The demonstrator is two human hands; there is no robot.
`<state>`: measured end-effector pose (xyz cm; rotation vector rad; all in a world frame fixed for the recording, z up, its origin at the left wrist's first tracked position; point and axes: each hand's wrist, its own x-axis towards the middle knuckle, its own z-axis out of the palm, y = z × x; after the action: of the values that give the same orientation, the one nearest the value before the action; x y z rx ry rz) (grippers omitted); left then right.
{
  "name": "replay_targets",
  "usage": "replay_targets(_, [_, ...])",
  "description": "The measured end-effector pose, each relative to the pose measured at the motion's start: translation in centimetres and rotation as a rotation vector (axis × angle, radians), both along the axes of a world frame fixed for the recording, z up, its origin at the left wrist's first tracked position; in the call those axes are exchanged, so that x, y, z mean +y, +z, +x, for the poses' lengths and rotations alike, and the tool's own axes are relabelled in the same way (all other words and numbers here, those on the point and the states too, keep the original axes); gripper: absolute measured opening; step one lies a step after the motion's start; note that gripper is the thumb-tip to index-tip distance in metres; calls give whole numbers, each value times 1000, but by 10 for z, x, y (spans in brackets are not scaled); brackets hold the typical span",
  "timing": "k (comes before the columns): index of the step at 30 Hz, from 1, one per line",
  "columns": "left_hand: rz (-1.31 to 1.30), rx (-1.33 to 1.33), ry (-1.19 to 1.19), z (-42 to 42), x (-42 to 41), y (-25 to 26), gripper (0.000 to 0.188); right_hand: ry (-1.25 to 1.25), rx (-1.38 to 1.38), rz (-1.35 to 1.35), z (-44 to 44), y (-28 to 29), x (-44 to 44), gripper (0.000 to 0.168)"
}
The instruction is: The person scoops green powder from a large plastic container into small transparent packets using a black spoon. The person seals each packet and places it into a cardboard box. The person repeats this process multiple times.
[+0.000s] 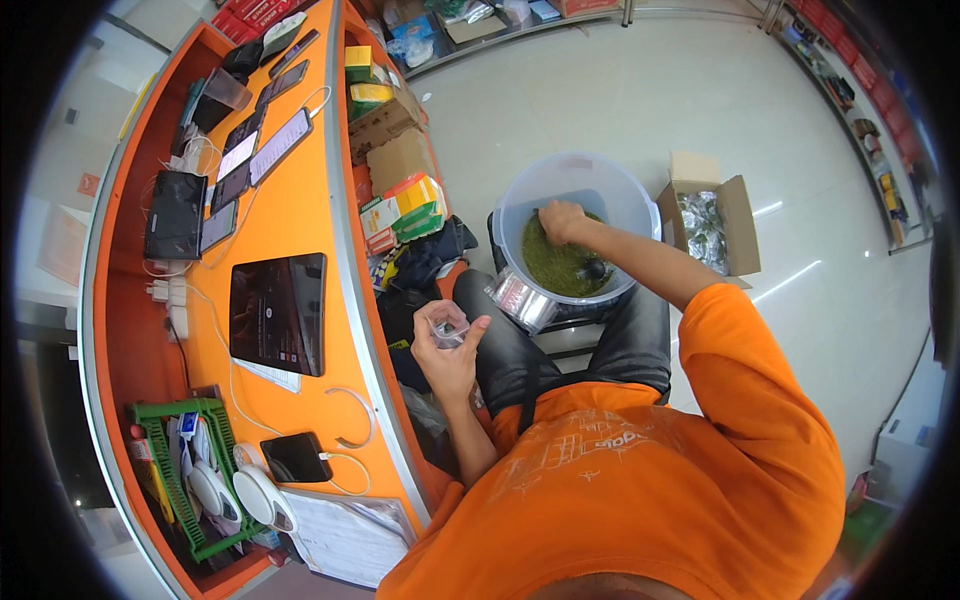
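My left hand [448,356] is curled around a small clear plastic bag [448,330], its mouth held open above my lap. My right hand [562,222] reaches down into a large translucent plastic tub [517,184], at the green, crumbly contents [551,262]; whether its fingers grip something there is hidden. A dark, rounded scoop or ladle [592,268] lies in the green material, near the tub's right side. A stack of clear plastic bags [523,298] rests on my thigh against the tub's near side.
Right of the tub stands an open cardboard box [739,225] with filled clear packets [703,225]. At left is an orange counter [300,225] bearing phones, a tablet [277,313], cables and a green basket [161,450]. Boxes and bags fill the shelf space [405,217] beneath its edge.
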<state>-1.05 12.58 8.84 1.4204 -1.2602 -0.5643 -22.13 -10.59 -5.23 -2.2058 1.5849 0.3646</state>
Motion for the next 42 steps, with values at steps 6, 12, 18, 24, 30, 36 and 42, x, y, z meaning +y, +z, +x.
replay_targets(6, [-133, 151, 43, -1, 1, -10, 46, -13, -245, -95, -15, 62, 11, 29])
replay_targets(12, [25, 83, 54, -3, 3, -2, 35, -10, -218, -169, -45, 62, 8, 23])
replay_targets(18, [17, 75, 48, -4, 4, -2, 34, 154, -182, -212, -43, 36, 8, 24])
replay_targets(24, [35, 44, 74, -1, 5, -2, 33, 192, -405, -85, -24, 40, 13, 22])
replay_targets(30, [51, 49, 94, 3, 3, -8, 38, 179, -367, -181, -34, 60, 11, 21])
replay_targets(36, [39, -13, 79, 1, 4, -10, 38, 348, -416, 72, -55, 68, 17, 22])
replay_targets(42, [67, -24, 67, 0, 0, -12, 36, 407, -269, -166, -81, 65, -4, 15])
